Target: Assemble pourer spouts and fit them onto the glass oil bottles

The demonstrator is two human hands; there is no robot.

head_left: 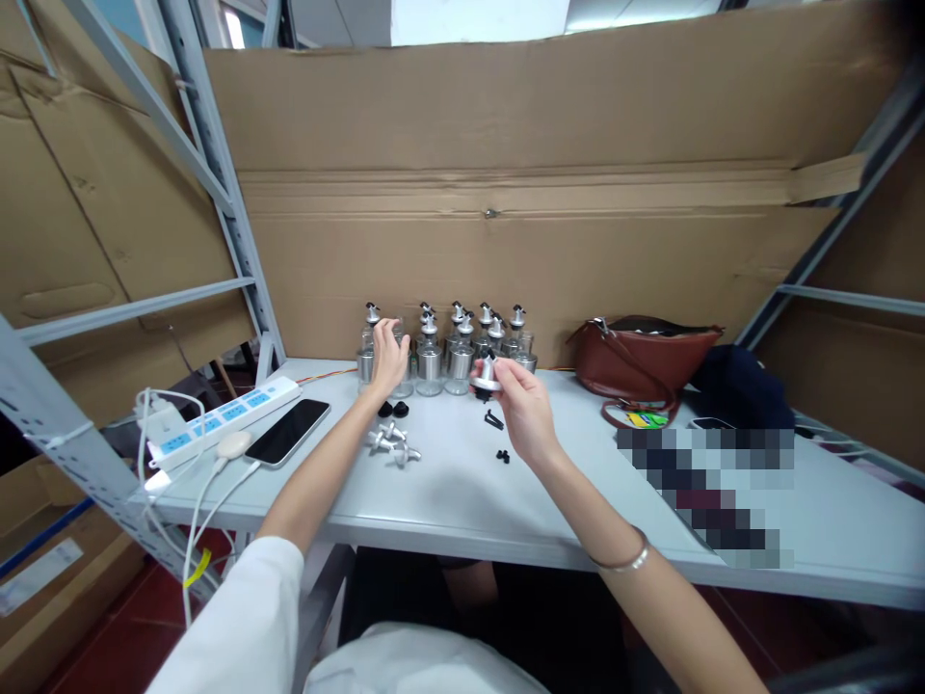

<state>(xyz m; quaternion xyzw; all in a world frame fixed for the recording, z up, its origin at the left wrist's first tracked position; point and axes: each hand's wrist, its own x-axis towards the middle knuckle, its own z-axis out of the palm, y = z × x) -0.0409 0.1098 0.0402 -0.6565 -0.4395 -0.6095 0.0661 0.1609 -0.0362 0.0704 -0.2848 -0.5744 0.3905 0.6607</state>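
Observation:
Glass bottles with silver bands (429,364) stand in rows at the back of the table, most topped with silver and black stoppers. My left hand (390,355) is at a bottle on the left of the group, its fingers curled around the upper part. Held between the fingers of my right hand (521,400) is a silver stopper (487,374) with a black base, in front of the bottles. Silver spout parts (406,455) and two black caps (400,410) lie on the table near my left forearm. Small black pieces (503,456) and black clips (494,419) lie to the right.
On the left are a phone (287,433), a white power strip (231,419) and cables. A brown bag (643,361) and dark cloth (744,386) sit at the right. Cardboard (506,116) walls the back; metal shelf posts stand on both sides.

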